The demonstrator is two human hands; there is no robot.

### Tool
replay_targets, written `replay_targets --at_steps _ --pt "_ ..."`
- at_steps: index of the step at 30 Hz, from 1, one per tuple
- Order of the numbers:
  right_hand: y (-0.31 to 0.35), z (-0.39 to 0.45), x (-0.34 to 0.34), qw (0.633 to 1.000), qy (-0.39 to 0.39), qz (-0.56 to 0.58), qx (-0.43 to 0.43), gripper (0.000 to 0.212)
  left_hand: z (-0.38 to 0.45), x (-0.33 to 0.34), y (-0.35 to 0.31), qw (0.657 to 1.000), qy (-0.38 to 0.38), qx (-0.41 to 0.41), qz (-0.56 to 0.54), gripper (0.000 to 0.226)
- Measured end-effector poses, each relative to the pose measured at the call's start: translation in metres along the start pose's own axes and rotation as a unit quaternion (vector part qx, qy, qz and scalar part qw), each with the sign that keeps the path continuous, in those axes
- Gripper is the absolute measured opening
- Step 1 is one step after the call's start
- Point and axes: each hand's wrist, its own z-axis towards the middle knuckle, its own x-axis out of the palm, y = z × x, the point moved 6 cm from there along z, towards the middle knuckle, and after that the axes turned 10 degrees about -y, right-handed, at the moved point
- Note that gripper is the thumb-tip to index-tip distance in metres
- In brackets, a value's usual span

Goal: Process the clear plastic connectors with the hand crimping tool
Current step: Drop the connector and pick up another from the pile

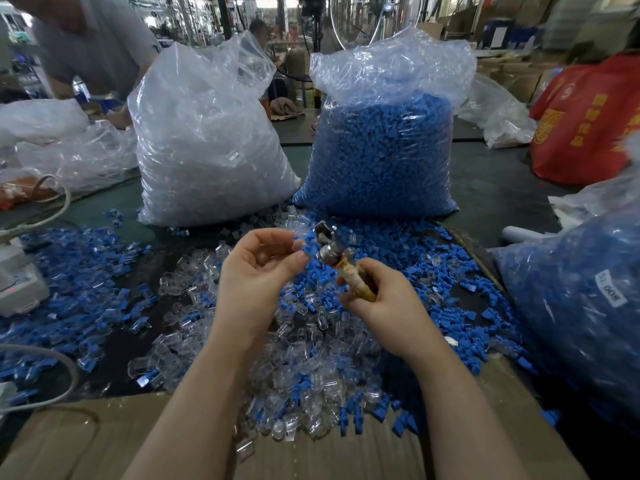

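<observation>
Factory clutter fills the background, and below it I see a dark green work table [485, 188] strewn with parts. Along its left edge sit a white device [17, 282] and a pale cable [52, 209], with loose blue plastic pieces [86, 268] spread thickly around them. Toward the far side, left of centre, a big bag of clear connectors [207, 143] stands upright, touching a second bag of blue pieces [381, 150] to its right.

At the near middle, a heap of clear plastic connectors [304, 362] mixed with blue ones spills onto the cardboard sheet [86, 441] along the near edge. My left hand [256, 271] is raised over that heap, fingers curled, thumb and fingertips pinching a small blue piece [304, 249] right at the tool's head. My right hand [381, 299] grips the worn yellowish handle of the hand crimping tool [337, 261]. Its long axis runs from the handle up and to the left, metal head pointing away from me toward the two bags.

Further right, another bag of blue parts [588, 306] crowds the right edge, with a red bag [588, 123] at the far right corner. Bare tabletop shows only between those and the central bags.
</observation>
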Motion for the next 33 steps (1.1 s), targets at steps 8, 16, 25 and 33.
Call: replay_targets --at_steps 8,16,25,33 --pt "-0.001 -0.0006 0.005 0.999 0.035 -0.026 0.003 0.011 0.003 -0.0023 -0.0048 0.999 0.019 0.029 0.008 0.03" --pt "0.0013 -0.0028 0.0047 0.997 0.038 -0.068 -0.01 0.019 0.0038 -0.0044 -0.0044 0.999 0.029 0.024 0.02 0.035" --pt "0.0034 -0.0048 0.0067 0.995 0.042 -0.083 -0.02 0.017 0.0037 -0.0055 -0.002 0.998 0.052 0.001 0.028 0.042" --pt "0.003 -0.0048 0.009 0.996 0.052 -0.07 -0.012 0.021 0.0034 -0.0056 0.0022 0.998 0.053 -0.034 -0.016 0.047"
